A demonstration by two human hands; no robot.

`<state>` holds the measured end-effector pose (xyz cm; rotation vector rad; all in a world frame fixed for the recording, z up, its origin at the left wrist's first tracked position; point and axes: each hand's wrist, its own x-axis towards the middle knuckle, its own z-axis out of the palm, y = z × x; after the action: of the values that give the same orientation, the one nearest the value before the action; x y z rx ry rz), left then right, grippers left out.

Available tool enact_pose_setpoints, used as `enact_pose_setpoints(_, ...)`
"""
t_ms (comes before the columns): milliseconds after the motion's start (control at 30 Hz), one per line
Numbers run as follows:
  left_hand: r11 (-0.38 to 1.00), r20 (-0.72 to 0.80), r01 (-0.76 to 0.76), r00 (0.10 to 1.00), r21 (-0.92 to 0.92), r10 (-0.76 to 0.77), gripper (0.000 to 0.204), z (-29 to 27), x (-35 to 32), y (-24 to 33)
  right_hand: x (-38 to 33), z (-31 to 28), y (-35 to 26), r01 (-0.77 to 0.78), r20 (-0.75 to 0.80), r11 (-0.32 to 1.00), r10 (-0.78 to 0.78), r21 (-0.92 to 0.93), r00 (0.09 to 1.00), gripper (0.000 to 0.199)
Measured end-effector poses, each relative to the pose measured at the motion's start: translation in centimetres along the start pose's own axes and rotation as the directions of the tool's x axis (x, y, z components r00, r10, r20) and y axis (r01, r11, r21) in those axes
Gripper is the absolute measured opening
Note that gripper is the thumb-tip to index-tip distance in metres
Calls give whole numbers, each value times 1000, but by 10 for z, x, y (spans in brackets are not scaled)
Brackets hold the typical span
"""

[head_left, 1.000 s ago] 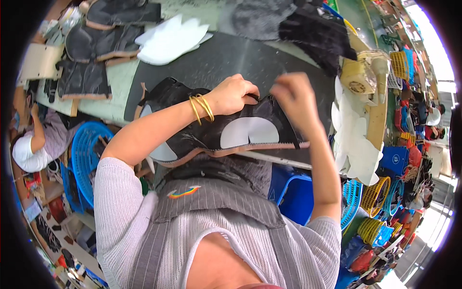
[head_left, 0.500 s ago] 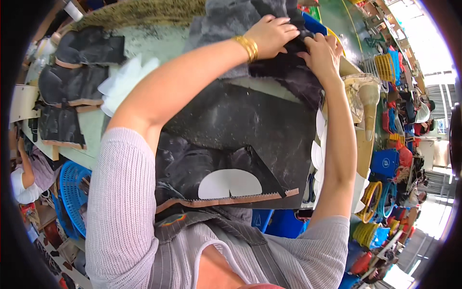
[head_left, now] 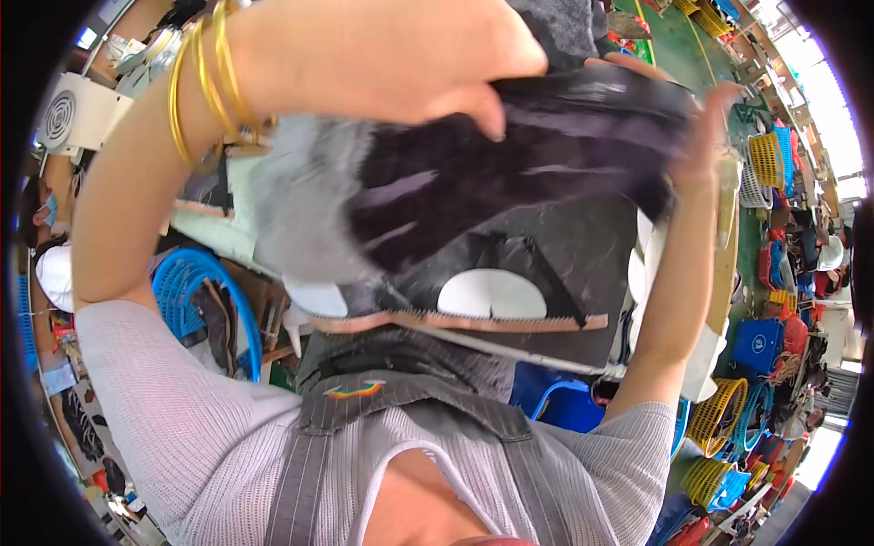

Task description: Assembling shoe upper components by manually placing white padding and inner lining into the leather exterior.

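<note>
Raised above the worktable is a floppy dark purple-black piece of material (head_left: 473, 182), blurred by motion. A grey fleecy sheet (head_left: 314, 214) hangs at its left end. My left hand (head_left: 446, 64), with gold bangles at the wrist, pinches its upper edge between thumb and fingers. At the right end my right hand (head_left: 699, 146) grips the piece, its fingers partly behind it. Below lies a black leather-like panel (head_left: 510, 250) with a brown toothed strip (head_left: 455, 322) along its near edge. A white half-round piece (head_left: 492, 294) rests on that panel.
A black board (head_left: 605, 264) lies beneath the panel. White curved pieces (head_left: 637, 273) line its right side. More grey fleece (head_left: 564, 27) lies at the far side. Blue baskets (head_left: 177, 291) stand lower left, with a person (head_left: 55, 273) beyond. A blue bin (head_left: 569, 405) sits below the table.
Both hands have lifted the dark piece off the far end of the table. My left hand has come up and nearer, swinging the grey fleecy end toward the left.
</note>
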<state>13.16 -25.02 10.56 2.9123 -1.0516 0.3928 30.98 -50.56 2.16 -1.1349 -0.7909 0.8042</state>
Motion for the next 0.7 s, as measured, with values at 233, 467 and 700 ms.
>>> enact_pose_setpoints(233,654,662,423,731,-628,163,35,74,-29,12,-97,126,54,-342,-216,803,269,-489,939,18)
enact_pose_setpoints(467,868,725,329,687,-373,51,38,107,-17,49,-128,125,97,-514,-464,677,278,-527,841,20)
enact_pose_setpoints(700,970,378,-17,919,-242,110,31,194,-38,48,-110,72,173,-262,-308,525,-1,-810,951,20)
